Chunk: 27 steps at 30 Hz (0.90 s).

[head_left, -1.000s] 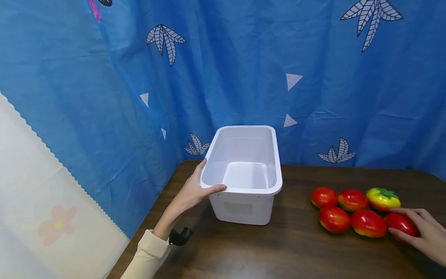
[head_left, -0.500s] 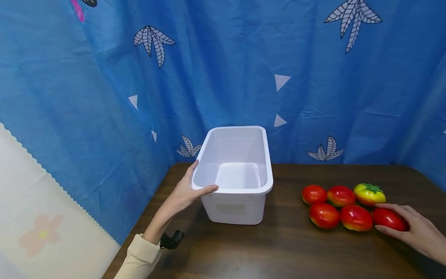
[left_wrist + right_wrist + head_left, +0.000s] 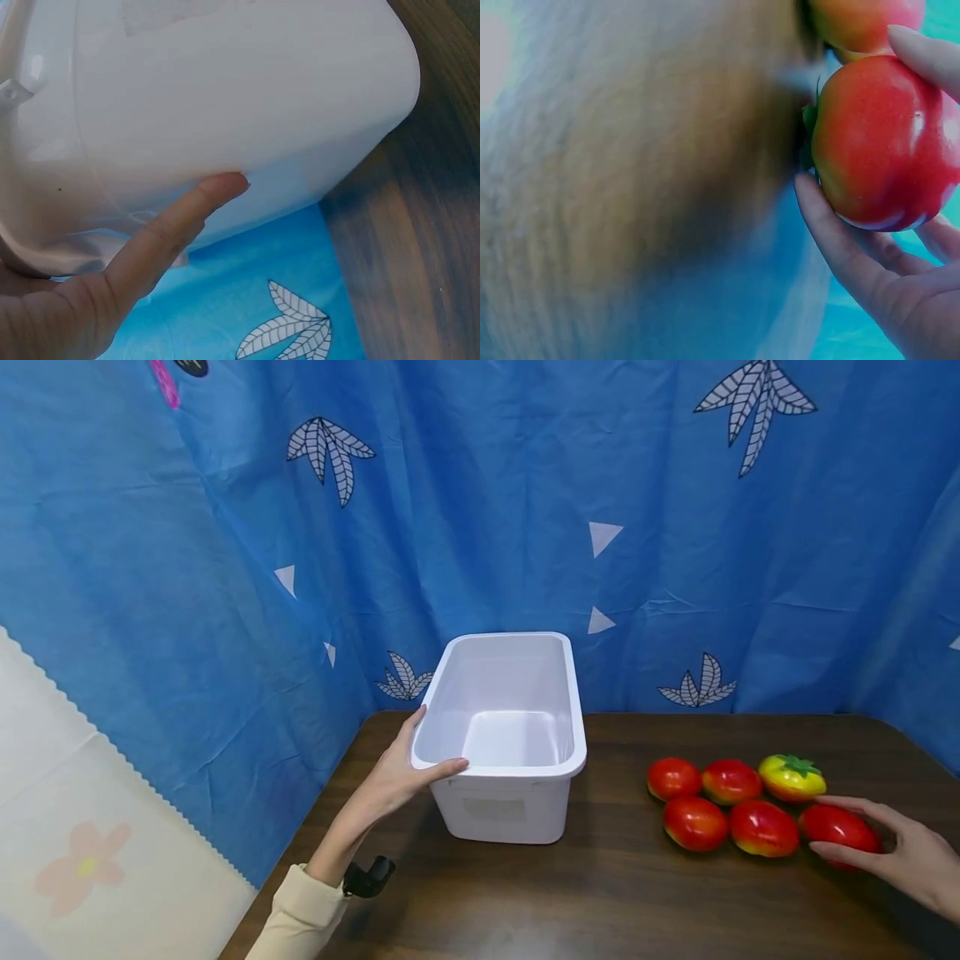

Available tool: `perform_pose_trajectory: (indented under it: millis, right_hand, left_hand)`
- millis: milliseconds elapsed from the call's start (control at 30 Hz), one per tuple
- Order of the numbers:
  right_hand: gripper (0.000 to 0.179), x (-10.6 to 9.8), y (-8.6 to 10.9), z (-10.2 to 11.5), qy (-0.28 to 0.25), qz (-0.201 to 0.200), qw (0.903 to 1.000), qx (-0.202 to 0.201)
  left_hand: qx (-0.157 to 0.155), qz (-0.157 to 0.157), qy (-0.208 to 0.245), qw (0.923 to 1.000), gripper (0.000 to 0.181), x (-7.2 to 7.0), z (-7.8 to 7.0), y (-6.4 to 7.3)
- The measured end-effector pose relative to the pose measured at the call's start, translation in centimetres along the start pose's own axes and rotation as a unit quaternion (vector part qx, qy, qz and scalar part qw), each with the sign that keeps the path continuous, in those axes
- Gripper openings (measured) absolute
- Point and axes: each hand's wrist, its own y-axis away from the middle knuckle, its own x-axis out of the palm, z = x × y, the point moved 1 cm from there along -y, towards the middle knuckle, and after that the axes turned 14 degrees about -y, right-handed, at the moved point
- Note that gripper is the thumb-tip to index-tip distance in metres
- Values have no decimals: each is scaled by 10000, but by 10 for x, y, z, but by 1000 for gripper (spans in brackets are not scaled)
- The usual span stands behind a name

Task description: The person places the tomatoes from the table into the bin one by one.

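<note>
In the head view, my left hand (image 3: 397,768) grips the near left corner of a white plastic tub (image 3: 498,814), thumb over the near rim and fingers along the left side. The left wrist view shows one finger (image 3: 176,229) against the tub's outer wall. Far to the right, my right hand (image 3: 907,852) holds a red tomato (image 3: 840,829) between thumb and fingers; it stays in the group on the table. The right wrist view shows this tomato (image 3: 881,142) with a green calyx, the digits on opposite sides of it. No contents show inside the tub.
Several other glossy tomatoes stand in two rows beside the held one, among them a red tomato (image 3: 763,828) and a yellow one (image 3: 791,779) with a green top. A brown wooden table (image 3: 600,902) carries everything. Behind it hangs a blue patterned curtain (image 3: 517,527).
The head view has turned slightly right, so everything sits further left in it. My left hand keeps its hold on the tub. My right hand stays around the same tomato, barely shifting.
</note>
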Motion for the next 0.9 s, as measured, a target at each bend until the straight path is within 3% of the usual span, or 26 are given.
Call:
perform_pose_trajectory:
  millis: [200, 400, 667, 900]
  right_hand:
    - [68, -3, 0, 10, -461, -356, 9979, -266]
    - [68, 0, -2, 44, -1016, -329, 9930, -502]
    - [69, 14, -8, 113, -1820, 316, 9809, -615]
    - [63, 23, -19, 185, -2460, 1082, 9564, -1139]
  left_hand:
    - [-12, 93, 46, 9999, 115, -4, 0, 0]
    - [-82, 167, 222, 9996, 115, -6, 2, 2]
    - [-68, 185, 368, 9991, 116, -2, 3, 4]
    - [-23, 146, 327, 9994, 116, 2, 1, 1]
